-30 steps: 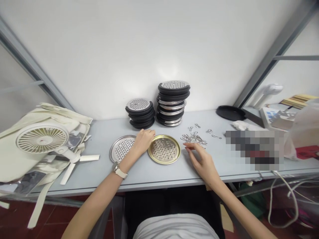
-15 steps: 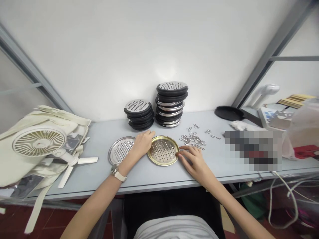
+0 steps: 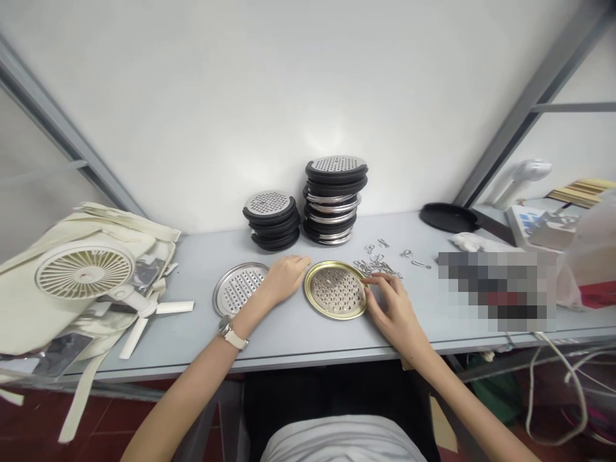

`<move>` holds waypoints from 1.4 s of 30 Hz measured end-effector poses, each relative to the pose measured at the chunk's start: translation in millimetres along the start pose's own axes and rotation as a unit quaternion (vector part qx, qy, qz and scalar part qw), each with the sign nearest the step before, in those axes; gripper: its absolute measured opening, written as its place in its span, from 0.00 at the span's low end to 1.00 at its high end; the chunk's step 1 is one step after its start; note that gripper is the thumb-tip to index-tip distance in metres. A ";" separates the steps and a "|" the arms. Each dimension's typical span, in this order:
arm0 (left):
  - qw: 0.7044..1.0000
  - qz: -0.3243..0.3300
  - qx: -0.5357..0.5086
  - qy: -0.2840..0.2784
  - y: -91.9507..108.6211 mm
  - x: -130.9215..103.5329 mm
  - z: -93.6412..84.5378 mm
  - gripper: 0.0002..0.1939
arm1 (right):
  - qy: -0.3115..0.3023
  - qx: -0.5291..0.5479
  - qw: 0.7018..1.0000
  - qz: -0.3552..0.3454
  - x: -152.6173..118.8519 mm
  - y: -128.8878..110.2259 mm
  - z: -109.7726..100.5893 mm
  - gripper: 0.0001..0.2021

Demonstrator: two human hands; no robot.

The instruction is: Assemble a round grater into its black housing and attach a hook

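A round metal grater disc (image 3: 339, 292) with a gold rim lies on the grey table in front of me. The thumb and fingers of my right hand (image 3: 395, 311) are closed on its right edge. My left hand (image 3: 283, 279) is just left of the gold rim, its loosely bent fingers partly hidden and nothing visible in them. A silver grater disc (image 3: 235, 292) lies under my left hand and forearm, partly covered. Behind my right hand is a loose heap of small metal clips (image 3: 378, 264).
At the back stand a shorter stack (image 3: 272, 221) and a taller stack (image 3: 334, 199) of perforated discs with black rims. A white fan (image 3: 86, 273) rests on a cream bag at left. A black pan (image 3: 447, 218) lies at back right, near a plastic bag (image 3: 590, 240).
The gold-rimmed grater disc has shifted right with my right hand, which now covers part of the clips. A gap has opened between this disc and the silver one. My left hand has moved slightly right.
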State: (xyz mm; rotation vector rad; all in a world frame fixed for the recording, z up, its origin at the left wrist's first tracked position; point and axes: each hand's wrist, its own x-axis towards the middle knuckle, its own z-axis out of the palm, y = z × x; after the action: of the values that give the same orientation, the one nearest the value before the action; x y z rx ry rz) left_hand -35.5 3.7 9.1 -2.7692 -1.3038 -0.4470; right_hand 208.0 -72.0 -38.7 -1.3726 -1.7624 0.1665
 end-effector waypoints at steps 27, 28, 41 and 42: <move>0.997 -0.064 0.041 0.016 -12.8 -127.1 -38.5 0.08 | 0.003 -0.161 0.986 -0.050 27.5 58.9 -15.4 0.12; 0.996 -0.073 0.040 0.019 -16.5 -135.6 -35.2 0.08 | 0.004 -0.162 0.985 -0.052 27.4 57.9 -15.7 0.12; 0.962 -0.141 -0.041 0.228 19.1 -147.3 -40.2 0.05 | -0.048 -0.079 0.990 -0.108 22.4 32.7 -22.7 0.10; 0.948 -0.166 -0.097 0.252 22.4 -147.1 -43.5 0.04 | -0.068 -0.066 0.990 -0.105 21.1 30.6 -22.9 0.10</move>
State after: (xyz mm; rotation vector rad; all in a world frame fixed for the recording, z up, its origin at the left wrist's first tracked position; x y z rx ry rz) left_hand -117.6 -127.8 11.4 -2.3137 -1.6398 -1.2656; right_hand 245.6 -51.4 -30.9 -1.2829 -2.0503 0.0290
